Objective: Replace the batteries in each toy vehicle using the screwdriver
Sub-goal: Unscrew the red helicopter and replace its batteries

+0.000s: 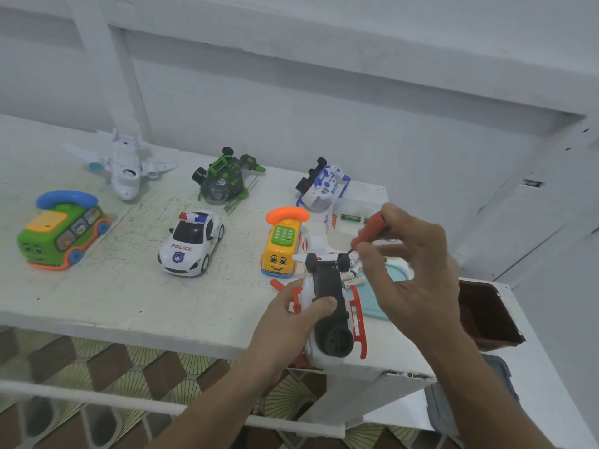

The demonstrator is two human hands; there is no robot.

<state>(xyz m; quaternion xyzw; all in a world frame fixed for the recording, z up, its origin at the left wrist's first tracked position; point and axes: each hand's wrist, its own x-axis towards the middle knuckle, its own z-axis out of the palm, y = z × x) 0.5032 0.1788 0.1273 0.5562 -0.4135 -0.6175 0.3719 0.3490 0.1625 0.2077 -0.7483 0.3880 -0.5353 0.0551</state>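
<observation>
My left hand (285, 322) grips a white and red toy helicopter (330, 306) turned belly-up over the table's front right corner, its black underside facing me. My right hand (411, 264) pinches a small screwdriver with an orange-red handle (369, 228), its tip pointing down toward the far end of the toy's underside near the small wheels. Several white batteries (353, 277) lie on a light blue tray (382, 293) just behind the toy. A green battery (350, 217) sits in a clear container (356, 205).
On the white table (113, 303) stand a green bus phone (61, 231), a police car (191, 244), a yellow phone toy (282, 247), a white plane (123, 163), a green helicopter (223, 179) and a blue-white one (324, 186). A dark red bin (486, 312) sits right.
</observation>
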